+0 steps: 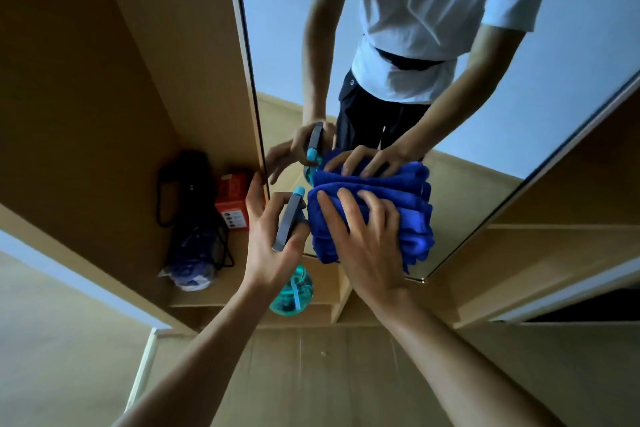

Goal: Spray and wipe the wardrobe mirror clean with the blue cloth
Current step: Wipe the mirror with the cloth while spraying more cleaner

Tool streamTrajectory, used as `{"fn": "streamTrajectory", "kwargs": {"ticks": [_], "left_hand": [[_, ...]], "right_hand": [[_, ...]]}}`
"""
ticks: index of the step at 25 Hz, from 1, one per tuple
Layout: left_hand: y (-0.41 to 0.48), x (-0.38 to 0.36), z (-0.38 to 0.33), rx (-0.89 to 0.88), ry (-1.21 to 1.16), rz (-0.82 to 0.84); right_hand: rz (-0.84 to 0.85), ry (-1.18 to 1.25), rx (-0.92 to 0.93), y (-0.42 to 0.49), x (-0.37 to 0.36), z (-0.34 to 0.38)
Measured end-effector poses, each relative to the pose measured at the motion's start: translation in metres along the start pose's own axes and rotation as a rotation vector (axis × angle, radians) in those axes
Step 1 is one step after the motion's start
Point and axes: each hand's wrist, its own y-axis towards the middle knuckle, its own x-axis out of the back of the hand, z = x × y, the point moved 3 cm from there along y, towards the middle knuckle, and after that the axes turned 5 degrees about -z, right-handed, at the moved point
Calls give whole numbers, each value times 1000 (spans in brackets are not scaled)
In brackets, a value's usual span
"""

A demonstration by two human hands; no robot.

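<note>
The wardrobe mirror (485, 149) fills the upper right, framed by a dark edge, and reflects a person in a white shirt. My right hand (367, 239) presses a folded blue cloth (415, 225) flat against the lower part of the glass, fingers spread over it. My left hand (270, 239) grips a spray bottle (292, 288) by its grey trigger head, with the teal body hanging below the palm, just left of the cloth. My left thumb touches the mirror's left edge. Both hands and the cloth show again as reflections above.
An open wooden wardrobe compartment lies to the left with a dark mesh bag (194, 218) and an orange box (232, 199) on its shelf. More wooden shelves (554, 253) run to the right of the mirror. Wooden floor (311, 374) lies below.
</note>
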Motion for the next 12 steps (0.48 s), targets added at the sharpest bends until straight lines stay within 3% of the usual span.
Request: {"fn": "streamTrajectory", "kwargs": {"ticks": [12], "left_hand": [[-8, -27, 87, 4, 77, 66]], "right_hand": [[162, 1, -57, -82, -77, 41]]}}
